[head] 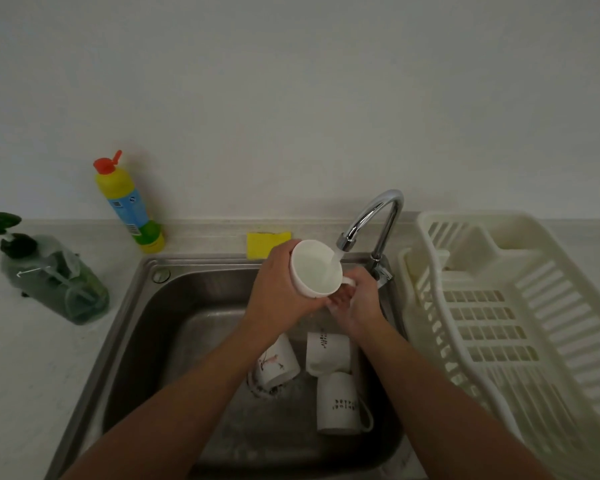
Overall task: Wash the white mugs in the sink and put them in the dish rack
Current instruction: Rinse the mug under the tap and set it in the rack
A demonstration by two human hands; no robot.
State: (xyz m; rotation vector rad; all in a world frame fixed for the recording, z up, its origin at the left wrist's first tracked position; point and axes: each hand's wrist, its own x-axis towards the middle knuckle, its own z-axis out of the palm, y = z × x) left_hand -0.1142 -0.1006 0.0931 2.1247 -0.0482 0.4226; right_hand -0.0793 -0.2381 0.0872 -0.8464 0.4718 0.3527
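A white mug is held tilted over the steel sink, its mouth towards me, with water from the chrome tap running into it. My left hand grips its body from the left. My right hand holds it at the handle side, fingers curled under the rim. Three more white mugs lie in the basin below: one with a pink drawing, one with dark lettering, and one on its side nearer me. The cream dish rack stands to the right.
A yellow sponge lies on the sink's back ledge. A yellow detergent bottle with a red cap stands at the back left. A green pump bottle sits on the counter at the far left.
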